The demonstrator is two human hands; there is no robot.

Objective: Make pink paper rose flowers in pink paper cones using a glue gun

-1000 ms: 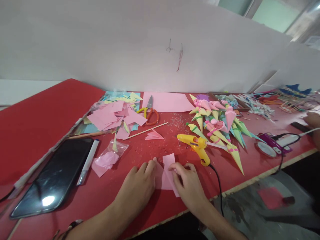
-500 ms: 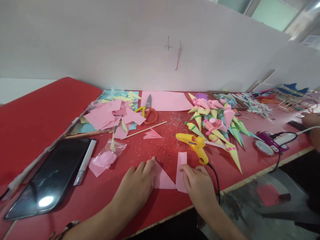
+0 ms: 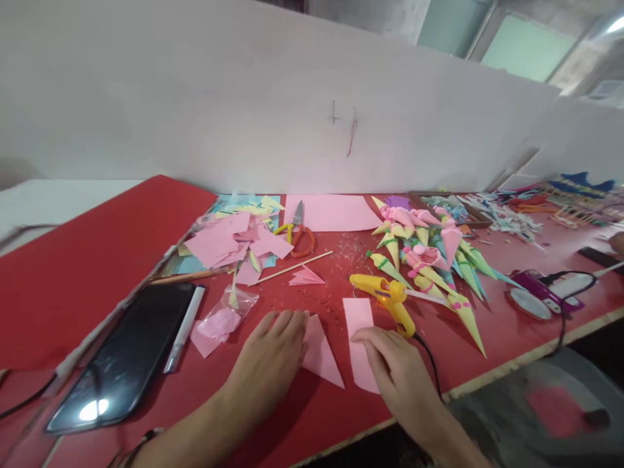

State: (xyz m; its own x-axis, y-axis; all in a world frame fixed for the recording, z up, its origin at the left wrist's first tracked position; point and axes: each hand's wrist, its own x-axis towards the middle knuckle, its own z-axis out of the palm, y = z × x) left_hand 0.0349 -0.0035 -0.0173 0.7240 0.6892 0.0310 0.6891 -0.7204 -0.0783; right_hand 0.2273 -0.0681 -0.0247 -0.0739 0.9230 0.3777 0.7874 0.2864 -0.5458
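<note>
My left hand (image 3: 275, 354) rests palm down at the left side of a pink paper triangle (image 3: 322, 357), its fingers close together over the paper and its thumb hidden. Between the thumb and fingers of my right hand (image 3: 397, 370) is a pink paper strip (image 3: 359, 318), which lies on the red tabletop a little right of the triangle. A yellow glue gun (image 3: 385, 292) with a clear stick in its back lies just beyond my right hand. Farther up lies a small stack of folded pink paper points (image 3: 306, 276) below a thin wooden stick (image 3: 292, 268).
Scissors (image 3: 302, 240) and a heap of pink paper pieces (image 3: 219, 240) are at the back left. Finished paper cones (image 3: 429, 253) pile at the right. A phone (image 3: 131, 351) and white marker (image 3: 185, 328) lie left. Another person's hand (image 3: 617, 242) shows at the right edge.
The strip has turned and shows wider, still in my right hand. The triangle has turned slightly clockwise under my left hand. The view has shifted, so the table appears lower.
</note>
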